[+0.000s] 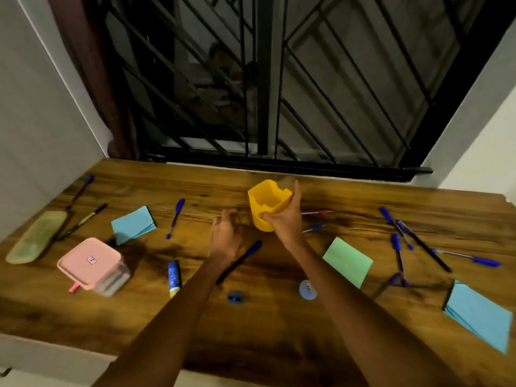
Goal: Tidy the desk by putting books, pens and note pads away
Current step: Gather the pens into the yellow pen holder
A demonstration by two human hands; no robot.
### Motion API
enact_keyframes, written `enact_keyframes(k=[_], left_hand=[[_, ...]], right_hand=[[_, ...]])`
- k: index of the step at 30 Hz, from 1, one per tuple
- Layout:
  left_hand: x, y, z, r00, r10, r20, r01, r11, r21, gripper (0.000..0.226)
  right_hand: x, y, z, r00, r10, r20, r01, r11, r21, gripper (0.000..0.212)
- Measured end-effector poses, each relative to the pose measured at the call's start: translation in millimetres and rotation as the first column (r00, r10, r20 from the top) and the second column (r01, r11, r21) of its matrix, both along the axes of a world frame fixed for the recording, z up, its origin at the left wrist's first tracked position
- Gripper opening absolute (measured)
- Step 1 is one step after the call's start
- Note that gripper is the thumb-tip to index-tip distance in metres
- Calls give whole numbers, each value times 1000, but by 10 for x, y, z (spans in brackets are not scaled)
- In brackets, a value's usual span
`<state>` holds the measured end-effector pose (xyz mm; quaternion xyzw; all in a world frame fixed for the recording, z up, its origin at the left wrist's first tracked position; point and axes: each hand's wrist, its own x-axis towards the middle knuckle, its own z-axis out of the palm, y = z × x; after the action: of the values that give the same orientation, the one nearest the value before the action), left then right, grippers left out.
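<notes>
**Pens and note pads scattered on a wooden desk, a yellow holder gripped in one hand**

Pens and note pads are spread across a brown wooden desk set below a barred window. A yellow pen holder is gripped by the right hand near the middle of the far side of the desk; the thumb is pressed on its front wall and the fingers are wrapped around its right side. The holder is seen tilted, its open top turned toward the viewer. The left hand is held just left of the holder, fingers loosely curled and nothing seen in it.

A blue pen is seen left of the hands, and a dark pen with a blue cap lies partly under the left wrist. A cluster of blue pens is gathered at the right. Two more pens lie at the far left, beside a pale green case.

A blue note pad lies left of centre, a green note pad right of the right forearm, and a larger blue note pad at the right edge.

A pink-lidded box, a blue and yellow glue stick, a small blue sharpener and a round blue object are placed nearer the front edge.
</notes>
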<state>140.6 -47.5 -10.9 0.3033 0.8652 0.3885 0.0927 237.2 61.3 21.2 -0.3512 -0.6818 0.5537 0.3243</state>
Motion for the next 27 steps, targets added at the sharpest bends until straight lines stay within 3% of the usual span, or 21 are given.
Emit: enact_keyframes(k=[6, 10, 15, 17, 21, 23, 27], left_hand=[[-200, -55, -100, 974, -226, 33, 227, 944, -239, 26], [-197, -20, -120, 908, -404, -111, 313, 831, -460, 41], [-149, 0, -145, 860, -496, -118, 315, 700, -641, 47], [-108, 7, -113, 869, -477, -132, 301, 722, -622, 48], [-8, 16, 38, 862, -485, -150, 320, 748, -581, 40], [25, 23, 121, 865, -491, -97, 377, 766, -520, 34], [26, -3, 335, 856, -491, 165, 518, 818, -250, 19]], right_hand=[[-185, -70, -201, 999, -20, 46, 21, 999, -24, 123], [-196, -120, -244, 997, -34, 76, 35, 999, -8, 126], [56, -94, -241, 973, -129, 190, 120, 991, 58, 131], [229, -54, -249, 956, -215, 199, 219, 976, 5, 107], [372, 80, -251, 865, -370, 338, 383, 923, 29, 29], [357, 144, -229, 799, -407, 444, 398, 910, 118, 18], [283, 169, -130, 686, -424, 591, 376, 902, 211, 22]])
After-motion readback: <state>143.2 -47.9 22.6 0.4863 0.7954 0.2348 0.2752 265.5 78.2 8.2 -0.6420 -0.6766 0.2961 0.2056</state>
